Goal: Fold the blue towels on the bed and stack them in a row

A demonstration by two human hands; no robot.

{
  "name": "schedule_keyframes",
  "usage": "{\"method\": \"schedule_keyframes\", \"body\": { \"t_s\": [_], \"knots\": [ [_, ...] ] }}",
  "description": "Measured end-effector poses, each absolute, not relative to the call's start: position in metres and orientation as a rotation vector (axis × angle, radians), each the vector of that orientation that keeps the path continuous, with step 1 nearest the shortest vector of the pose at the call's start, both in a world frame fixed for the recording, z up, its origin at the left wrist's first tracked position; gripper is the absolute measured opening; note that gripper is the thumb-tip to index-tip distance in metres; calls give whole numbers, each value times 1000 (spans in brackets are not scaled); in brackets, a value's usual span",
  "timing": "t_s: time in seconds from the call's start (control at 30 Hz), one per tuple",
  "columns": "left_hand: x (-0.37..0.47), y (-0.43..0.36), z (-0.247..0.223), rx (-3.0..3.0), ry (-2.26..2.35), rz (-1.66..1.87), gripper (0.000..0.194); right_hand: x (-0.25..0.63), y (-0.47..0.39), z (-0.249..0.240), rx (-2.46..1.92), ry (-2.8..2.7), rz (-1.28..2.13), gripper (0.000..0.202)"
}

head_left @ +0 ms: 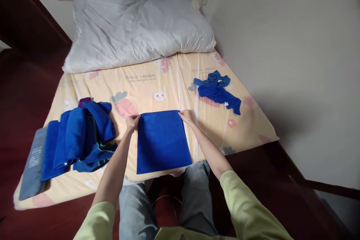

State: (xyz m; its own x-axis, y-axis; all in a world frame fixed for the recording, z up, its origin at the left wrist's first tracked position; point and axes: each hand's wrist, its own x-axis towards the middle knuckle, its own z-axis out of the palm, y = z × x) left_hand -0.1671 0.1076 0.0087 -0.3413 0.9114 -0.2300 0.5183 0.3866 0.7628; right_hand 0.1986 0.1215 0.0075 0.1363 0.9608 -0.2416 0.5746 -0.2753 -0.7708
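A square blue cloth [163,142] lies spread flat on the bed, close to its front edge. My left hand [133,122] pinches the cloth's far left corner. At the far right corner, my right hand [186,116] has its fingers closed on the same cloth. To the left rests a heap of folded and rolled blue cloths [75,131], one with a green edge. Two crumpled blue cloths [218,90] lie to the right, a small white tag showing on one.
The bed [157,95] has a yellow sheet with rabbit and carrot prints. A large pale pillow [140,30] lies across its far end. A grey flat item with lettering [33,165] sits at the left edge. A white wall [295,63] stands on the right.
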Motion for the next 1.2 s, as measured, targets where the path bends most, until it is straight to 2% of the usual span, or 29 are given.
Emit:
{"method": "schedule_keyframes", "body": {
  "t_s": [0.13, 0.3, 0.43, 0.53, 0.63, 0.77, 0.97, 1.1, 1.2],
  "knots": [
    [-167, 119, 0, 1278, 1965, 809, 40, 203, 125, 3, -1960, -1441, 924, 20],
    [-166, 126, 6, 1336, 2001, 827, 42, 206, 130, 11, -2062, -1455, 802, 20],
    [-155, 117, 21, 1403, 2130, 743, 41, 198, 124, 22, -2170, -1575, 690, 26],
    [-134, 97, 31, 1659, 2159, 774, 45, 180, 104, 31, -2074, -1707, 491, 38],
    [-106, 74, 31, 2074, 1888, 722, 52, 149, 76, 34, -1751, -2009, 396, 49],
    [-79, 58, 14, 2271, 1618, 572, 64, 109, 51, 19, -1495, -2318, 505, 57],
    [-91, 74, -5, 2109, 1812, 557, 70, 137, 77, -5, -1687, -2210, 501, 64],
    [-104, 79, -1, 2040, 1925, 572, 70, 161, 92, 1, -1832, -2136, 432, 64],
    [-98, 61, 5, 2176, 1846, 573, 69, 144, 73, 10, -1788, -2185, 310, 64]
  ]
}}
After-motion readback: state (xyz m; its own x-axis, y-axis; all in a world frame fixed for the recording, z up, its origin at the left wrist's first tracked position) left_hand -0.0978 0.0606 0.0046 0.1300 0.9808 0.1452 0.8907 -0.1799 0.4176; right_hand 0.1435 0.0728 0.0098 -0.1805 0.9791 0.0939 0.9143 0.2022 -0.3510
